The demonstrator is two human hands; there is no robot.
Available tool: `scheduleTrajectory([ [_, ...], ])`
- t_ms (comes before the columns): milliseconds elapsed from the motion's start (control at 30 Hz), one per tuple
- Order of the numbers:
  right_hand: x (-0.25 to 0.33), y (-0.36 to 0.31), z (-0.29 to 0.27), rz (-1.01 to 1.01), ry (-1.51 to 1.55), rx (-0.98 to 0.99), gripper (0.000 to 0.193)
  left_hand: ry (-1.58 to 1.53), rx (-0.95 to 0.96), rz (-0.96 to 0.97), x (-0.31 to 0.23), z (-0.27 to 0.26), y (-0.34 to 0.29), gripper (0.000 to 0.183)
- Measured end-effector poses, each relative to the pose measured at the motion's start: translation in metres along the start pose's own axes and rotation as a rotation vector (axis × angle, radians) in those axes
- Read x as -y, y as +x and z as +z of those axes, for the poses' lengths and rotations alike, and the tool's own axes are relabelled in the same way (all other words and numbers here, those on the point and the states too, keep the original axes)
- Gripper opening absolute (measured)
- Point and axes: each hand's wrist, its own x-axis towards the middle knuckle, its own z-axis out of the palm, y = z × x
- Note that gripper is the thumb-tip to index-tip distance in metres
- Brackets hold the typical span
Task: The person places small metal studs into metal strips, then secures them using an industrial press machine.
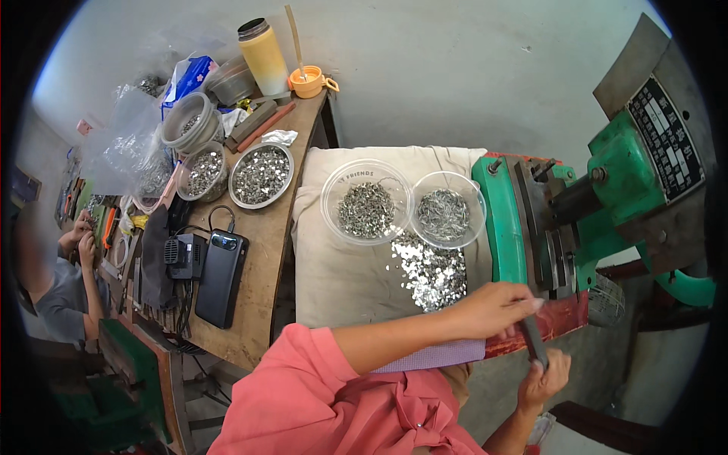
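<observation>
A dark flat bar (535, 345) slants between my two hands beside the front of a green bench press (509, 220). My left hand (491, 311) is closed around its upper end, thumb stretched toward the press. Lower down, my right hand (546, 378) grips the other end with bent fingers. Just beyond my left forearm, a pile of small shiny metal pieces (432, 274) lies on a beige cloth (341, 292). Behind the pile stand two clear round tubs, a larger one (328, 220) with small metal parts and a smaller one (481, 205) with thin metal pieces.
On a wooden table (262, 303) at left sit a metal-filled bowl (289, 186), a black power bank (220, 284), stacked plastic tubs (171, 136), a yellow bottle (264, 57) and an orange lid (307, 85). A co-worker (64, 303) handles something at far left, near another green machine (125, 356).
</observation>
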Motion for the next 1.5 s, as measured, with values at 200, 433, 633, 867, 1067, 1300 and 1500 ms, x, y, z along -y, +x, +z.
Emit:
scheduleTrajectory([
  [200, 0.033, 0.081, 0.056, 0.284, 0.708, 0.259, 0.020, -0.012, -0.293, 0.178, -0.002, -0.059, -0.065, 0.025],
  [433, 0.096, 0.208, 0.110, 0.224, 1.032, 0.503, 0.020, 0.230, -0.584, 0.255, -0.061, -0.124, -0.131, 0.032],
  [633, 0.123, 0.233, 0.142, 0.115, 0.916, 0.457, 0.031, 0.374, -0.750, 0.282, -0.058, -0.153, -0.140, 0.031],
  [867, 0.126, 0.212, 0.140, 0.128, 0.813, 0.367, 0.032, 0.312, -0.844, 0.316, -0.031, -0.161, -0.139, 0.030],
  [1067, 0.092, 0.148, 0.090, 0.389, 1.055, 0.396, 0.007, 0.049, -0.639, 0.168, -0.015, -0.103, -0.189, 0.030],
  [1300, 0.035, 0.020, 0.056, 0.813, 0.934, 0.240, 0.004, 0.150, -0.223, -0.251, 0.041, -0.041, -0.195, 0.029],
  [1500, 0.025, 0.007, 0.072, 0.544, 0.281, 0.231, 0.014, 0.379, -0.514, -0.295, 0.054, -0.025, -0.188, 0.015],
])
